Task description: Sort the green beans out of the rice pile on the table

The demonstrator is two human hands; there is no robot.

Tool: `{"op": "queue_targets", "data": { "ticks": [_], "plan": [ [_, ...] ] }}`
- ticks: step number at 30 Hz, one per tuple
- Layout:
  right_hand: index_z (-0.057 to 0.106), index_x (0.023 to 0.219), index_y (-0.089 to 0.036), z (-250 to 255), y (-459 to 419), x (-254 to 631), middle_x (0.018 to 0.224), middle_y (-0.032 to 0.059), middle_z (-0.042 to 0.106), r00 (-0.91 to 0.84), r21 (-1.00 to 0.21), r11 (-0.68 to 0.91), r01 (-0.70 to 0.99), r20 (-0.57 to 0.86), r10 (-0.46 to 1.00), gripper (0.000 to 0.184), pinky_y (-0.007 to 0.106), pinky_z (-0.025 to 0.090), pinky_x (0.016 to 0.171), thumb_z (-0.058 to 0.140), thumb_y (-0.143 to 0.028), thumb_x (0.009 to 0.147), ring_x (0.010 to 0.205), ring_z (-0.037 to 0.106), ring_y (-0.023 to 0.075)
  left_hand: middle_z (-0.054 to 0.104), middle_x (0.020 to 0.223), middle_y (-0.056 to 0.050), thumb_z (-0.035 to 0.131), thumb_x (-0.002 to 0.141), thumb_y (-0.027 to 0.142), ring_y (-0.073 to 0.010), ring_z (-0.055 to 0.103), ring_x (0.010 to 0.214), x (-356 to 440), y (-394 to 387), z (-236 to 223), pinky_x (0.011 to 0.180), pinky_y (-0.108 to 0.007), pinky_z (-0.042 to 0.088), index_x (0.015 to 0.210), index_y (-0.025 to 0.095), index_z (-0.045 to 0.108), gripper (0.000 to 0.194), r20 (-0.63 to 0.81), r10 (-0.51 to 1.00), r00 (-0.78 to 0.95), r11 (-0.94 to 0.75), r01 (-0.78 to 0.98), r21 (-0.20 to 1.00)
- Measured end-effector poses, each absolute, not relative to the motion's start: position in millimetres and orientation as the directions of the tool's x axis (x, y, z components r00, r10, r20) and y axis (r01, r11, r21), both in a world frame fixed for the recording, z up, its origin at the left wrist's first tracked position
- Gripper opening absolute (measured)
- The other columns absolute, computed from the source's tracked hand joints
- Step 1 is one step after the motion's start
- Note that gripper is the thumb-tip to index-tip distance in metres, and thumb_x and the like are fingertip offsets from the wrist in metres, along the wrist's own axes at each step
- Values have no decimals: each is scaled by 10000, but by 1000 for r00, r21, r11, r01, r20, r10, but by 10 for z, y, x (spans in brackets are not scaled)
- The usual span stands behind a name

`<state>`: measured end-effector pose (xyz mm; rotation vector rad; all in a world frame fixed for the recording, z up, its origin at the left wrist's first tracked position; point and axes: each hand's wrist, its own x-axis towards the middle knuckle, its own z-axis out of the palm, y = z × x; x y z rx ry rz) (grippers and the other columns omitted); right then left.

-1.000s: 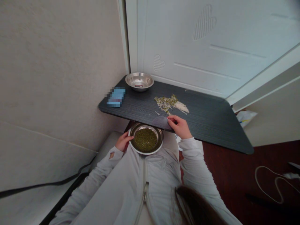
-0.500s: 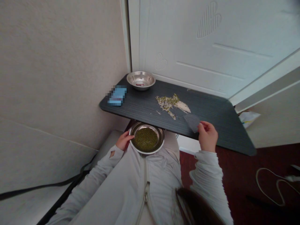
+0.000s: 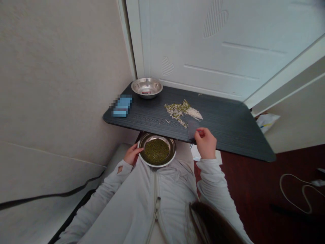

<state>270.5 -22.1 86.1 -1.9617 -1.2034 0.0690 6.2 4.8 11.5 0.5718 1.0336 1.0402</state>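
My left hand (image 3: 132, 154) grips the left rim of a metal bowl (image 3: 173, 156) at my lap, just under the table's front edge. Inside the bowl lie many small green beans (image 3: 156, 151). In my right hand (image 3: 206, 141) a thin, see-through grey sheet (image 3: 192, 129) is pinched between thumb and fingers, over the front part of the table. Just beyond the sheet, a spread pile of white rice grains mixed with green beans (image 3: 177, 110) lies on the tabletop. A patch of mostly white rice (image 3: 195, 113) forms its right end.
The dark table (image 3: 228, 125) stands against a white door (image 3: 193, 40). A second metal bowl (image 3: 147, 88) sits at its back left, near a blurred blue item (image 3: 122, 105). A white cable (image 3: 281, 189) lies on the dark red floor at right.
My right hand has moved left with the sheet, nearer the rice and beans. My left hand still holds the bowl. The view has shifted slightly.
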Motion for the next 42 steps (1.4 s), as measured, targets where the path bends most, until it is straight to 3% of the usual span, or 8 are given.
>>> {"op": "queue_targets", "data": {
  "ticks": [14,24,27,30,42],
  "plan": [
    [594,732,-180,839,66,2204,672,21,606,358,-671,-22,741,367,859,218,249,395,604,422,-303,683,603,535,130,636,665,-25,663,435,161,-213,572,730,50,47,93,739,-350,390,815,120,581,391,-413,902,125,423,-440,792],
    [503,744,-171,774,144,2611,660,0,551,490,-821,13,571,353,797,157,255,407,578,460,-284,645,554,524,107,640,713,-34,659,443,158,-228,560,785,36,52,74,740,-356,393,872,128,577,438,-407,902,143,425,-454,783],
    [462,849,-175,752,215,2791,716,-2,528,518,-862,42,505,341,785,239,247,409,545,475,-263,627,537,521,93,640,720,-36,659,447,159,-234,554,805,34,53,78,744,-360,392,889,128,572,452,-401,903,151,424,-457,782],
    [440,932,-183,759,259,2903,717,-8,521,486,-859,65,508,348,802,314,246,405,539,469,-252,627,535,514,91,640,710,-33,658,451,158,-225,561,787,33,51,75,752,-352,389,873,124,575,431,-395,907,147,417,-455,787],
    [504,867,-160,784,226,2904,707,5,526,409,-832,19,554,292,865,260,244,401,560,442,-252,632,544,509,96,641,709,-47,666,438,202,-232,567,759,51,50,104,716,-354,408,873,118,580,451,-396,909,131,414,-403,816]
  ]
}}
